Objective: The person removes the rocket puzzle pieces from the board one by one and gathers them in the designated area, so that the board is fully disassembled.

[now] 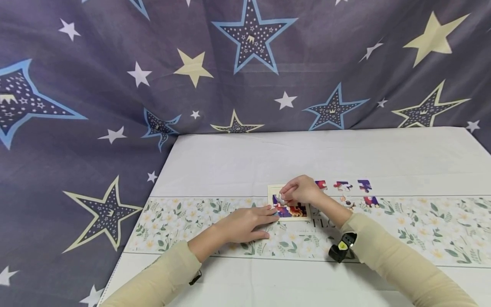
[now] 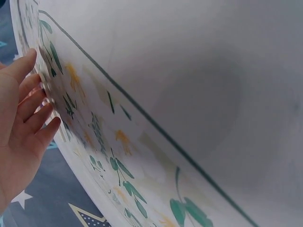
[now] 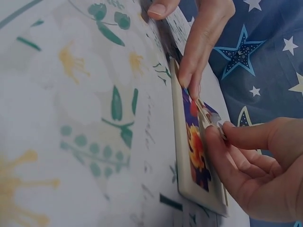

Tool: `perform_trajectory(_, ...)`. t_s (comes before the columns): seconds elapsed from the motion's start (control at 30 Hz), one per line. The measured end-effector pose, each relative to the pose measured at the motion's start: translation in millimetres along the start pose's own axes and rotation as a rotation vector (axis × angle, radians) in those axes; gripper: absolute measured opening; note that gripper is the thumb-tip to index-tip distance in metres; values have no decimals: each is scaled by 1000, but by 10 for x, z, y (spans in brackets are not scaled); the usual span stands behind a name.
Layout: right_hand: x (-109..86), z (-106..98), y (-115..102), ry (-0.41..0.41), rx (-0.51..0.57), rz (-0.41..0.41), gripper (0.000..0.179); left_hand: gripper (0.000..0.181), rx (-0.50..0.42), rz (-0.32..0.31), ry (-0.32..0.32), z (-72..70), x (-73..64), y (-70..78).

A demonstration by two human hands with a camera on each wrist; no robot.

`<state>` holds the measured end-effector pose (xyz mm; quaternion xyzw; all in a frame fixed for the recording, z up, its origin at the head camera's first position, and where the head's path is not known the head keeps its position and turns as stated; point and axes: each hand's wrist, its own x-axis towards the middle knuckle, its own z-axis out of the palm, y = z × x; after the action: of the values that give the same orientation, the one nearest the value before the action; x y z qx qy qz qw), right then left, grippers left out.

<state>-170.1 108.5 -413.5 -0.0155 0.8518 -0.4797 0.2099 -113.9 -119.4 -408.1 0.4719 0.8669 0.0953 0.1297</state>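
Note:
A small jigsaw puzzle in a cream tray (image 1: 291, 219) lies on the table, its lower part filled with purple, red and orange pieces. My left hand (image 1: 245, 224) lies flat at the tray's left side, its straight fingertips pressing the edge and the pieces there. Over the upper left of the puzzle, my right hand (image 1: 303, 189) pinches a jigsaw piece (image 3: 215, 117) between thumb and forefinger. In the right wrist view that piece is tilted, close over the tray, right by the left fingertips. The left wrist view has the left hand (image 2: 23, 118) with its fingers extended; the puzzle is mostly hidden there.
Several loose jigsaw pieces (image 1: 342, 186) lie right of the tray, partly behind the right forearm. A floral band (image 1: 441, 221) with printed lettering runs across the white tablecloth (image 1: 215, 162). Behind the table hangs a dark curtain (image 1: 230, 98) with stars.

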Motion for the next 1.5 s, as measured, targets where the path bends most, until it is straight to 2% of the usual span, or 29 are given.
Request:
perform_trajectory(0.27, -33, -134, 90, -24, 70, 9, 19, 54, 5, -15, -4, 4, 5, -11)
perform_trajectory(0.53, -138, -339, 239, -19, 78, 30, 22, 54, -15, -33, -24, -5, 4, 4)
perform_trajectory(0.87, -300, -637, 450, 7, 48, 31, 29, 55, 20, -17, 1, -4, -6, -2)
perform_trajectory(1.13, -413, -785, 532, 22, -28, 34, 29, 55, 13, -18, 7, -3, -6, -4)
perform_trajectory(1.27, -463, -807, 532, 36, -79, 3, 28, 55, 11, -24, 1, 6, -5, -3)
perform_trajectory(1.5, -503, -817, 541, 105, -222, -54, 23, 55, 9, -26, -2, 22, -7, 2)
